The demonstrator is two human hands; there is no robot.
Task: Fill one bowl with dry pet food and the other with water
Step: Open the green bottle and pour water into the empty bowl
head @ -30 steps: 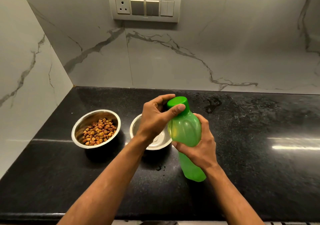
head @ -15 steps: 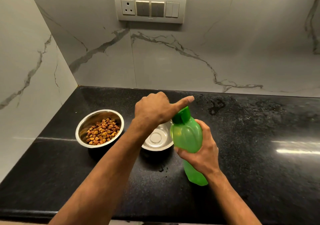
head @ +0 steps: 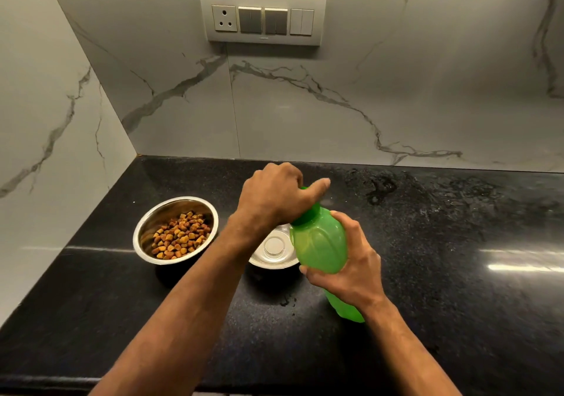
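Bottle (head: 320,243), green and tilted, is gripped round its body by the right hand (head: 351,269), while the left hand (head: 274,199) closes over its cap (head: 306,217). Behind it on the surface (head: 427,273) sits an empty bowl (head: 274,250); left of that, a bowl of kibble (head: 176,230).

Left hand (head: 274,200) now over cap (head: 306,216) (fist-like).

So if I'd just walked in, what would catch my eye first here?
Probably the bright green bottle in the middle, gripped by the right hand while the left hand closes over its cap. To its left on the black counter stands a steel bowl of brown pet food, with a second, empty-looking bowl partly hidden behind the arm.
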